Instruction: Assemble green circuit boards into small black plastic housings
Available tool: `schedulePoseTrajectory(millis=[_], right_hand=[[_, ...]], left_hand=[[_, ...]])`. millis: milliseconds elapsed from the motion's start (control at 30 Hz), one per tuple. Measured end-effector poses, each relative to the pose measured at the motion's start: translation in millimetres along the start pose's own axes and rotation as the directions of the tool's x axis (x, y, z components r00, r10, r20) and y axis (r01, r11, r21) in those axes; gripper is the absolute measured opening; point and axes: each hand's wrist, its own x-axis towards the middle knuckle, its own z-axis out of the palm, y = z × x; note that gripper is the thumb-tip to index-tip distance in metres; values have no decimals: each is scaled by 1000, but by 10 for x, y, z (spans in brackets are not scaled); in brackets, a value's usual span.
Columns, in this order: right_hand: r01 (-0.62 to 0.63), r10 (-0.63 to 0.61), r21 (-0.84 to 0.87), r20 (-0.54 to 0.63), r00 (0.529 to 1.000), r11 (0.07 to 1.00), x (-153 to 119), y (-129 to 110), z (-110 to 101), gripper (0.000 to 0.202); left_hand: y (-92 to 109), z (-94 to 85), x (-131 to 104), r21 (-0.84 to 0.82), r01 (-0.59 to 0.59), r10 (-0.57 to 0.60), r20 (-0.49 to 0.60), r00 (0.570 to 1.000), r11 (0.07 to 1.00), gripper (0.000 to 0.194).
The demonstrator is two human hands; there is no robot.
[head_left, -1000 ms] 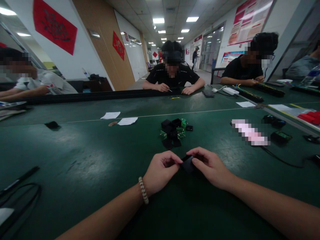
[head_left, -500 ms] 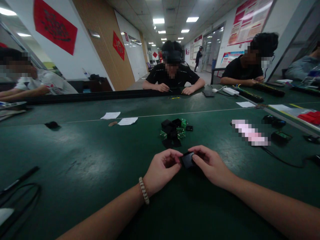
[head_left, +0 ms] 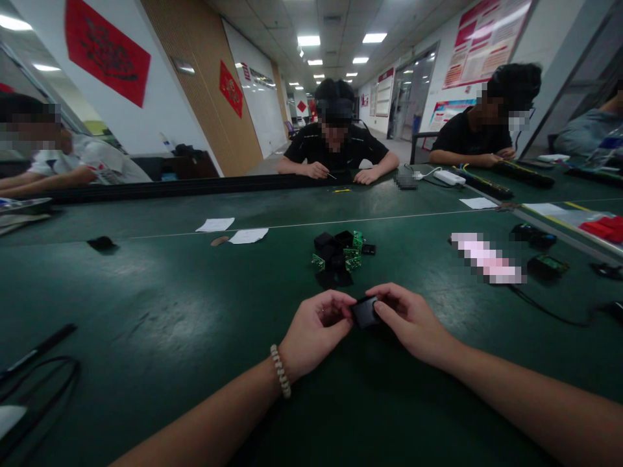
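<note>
A small black plastic case [head_left: 365,312] is held between my two hands, just above the green tabletop. My left hand [head_left: 318,327], with a beaded bracelet at the wrist, pinches its left edge between thumb and fingers. Around the right side, my right hand [head_left: 406,321] is closed, its thumb lying on the near face and its fingers along the upper edge. What is inside or behind the case is hidden. Just beyond my hands lies a pile of black plastic parts [head_left: 335,256] mixed with green circuit boards [head_left: 353,259].
Paper slips [head_left: 248,236] lie at mid-table on the left. To the right are a blurred pink-white object [head_left: 487,258], a cable [head_left: 549,312] and a circuit board in a black housing [head_left: 548,266]. A black pen-like tool [head_left: 43,347] lies left. Co-workers [head_left: 335,143] sit across the table.
The black case has tilted very slightly in my fingers. Both hands stay in almost the same place. A person walking in the far corridor is no longer visible.
</note>
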Motion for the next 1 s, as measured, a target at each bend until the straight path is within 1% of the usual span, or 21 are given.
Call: schedulePoseTrajectory(millis=[200, 333, 533, 1000], right_hand=[[-8, 8, -1, 13, 1000, 1000, 6, -19, -2, 21], [-7, 7, 3, 8, 1000, 1000, -1, -36, 10, 20], [8, -7, -7, 14, 1000, 1000, -1, -12, 5, 20], [-23, 22, 27, 37, 999, 999, -9, -47, -3, 22]], left_hand=[[-13, 1, -6, 7, -6, 6, 23, 1000, 1000, 20], [-18, 5, 3, 10, 1, -1, 13, 1000, 1000, 18], [-12, -2, 2, 11, 2, -2, 28, 1000, 1000, 19], [-13, -13, 4, 1, 17, -17, 31, 999, 1000, 17]])
